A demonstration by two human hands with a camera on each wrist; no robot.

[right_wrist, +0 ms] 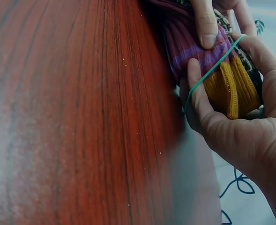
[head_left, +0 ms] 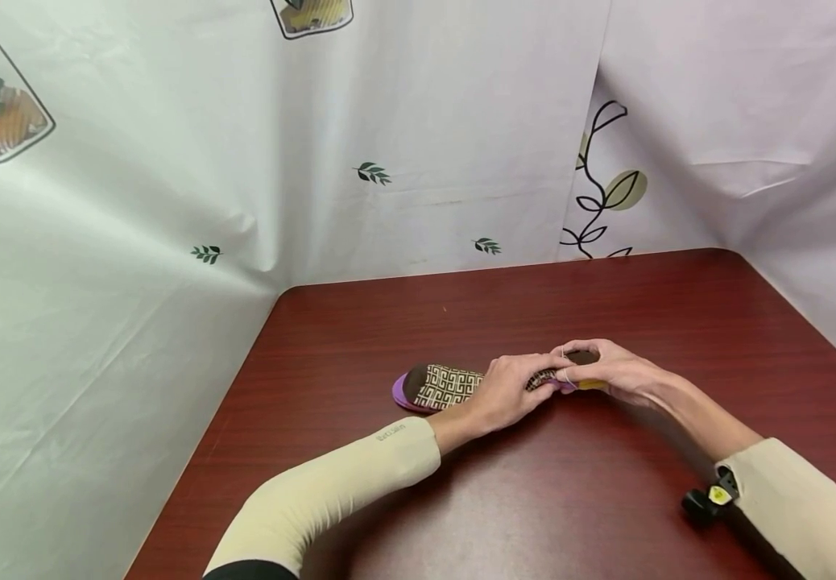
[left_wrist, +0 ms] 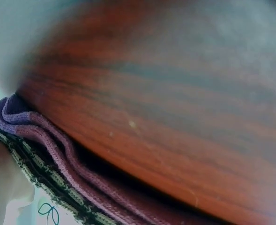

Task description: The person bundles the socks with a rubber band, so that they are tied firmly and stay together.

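A stack of socks [head_left: 447, 387] lies flat on the table, a brown-and-cream patterned one over a purple one. My left hand [head_left: 508, 392] grips the stack near its cuff end, its thumb [right_wrist: 205, 28] pressing on the purple ribbing. My right hand [head_left: 617, 370] curls its thumb and fingers around the cuffs from the right, with a thin green rubber band [right_wrist: 215, 69] stretched between them across the socks. Mustard-yellow ribbing [right_wrist: 241, 89] shows inside this hand. The left wrist view catches the pink-and-purple sock edges [left_wrist: 48, 136] beside the patterned knit.
The dark red wooden table [head_left: 534, 499] has rounded far corners. White printed sheeting [head_left: 425, 121] rises behind it and along its sides. A small black device [head_left: 708, 501] is strapped at my right wrist, over the table.
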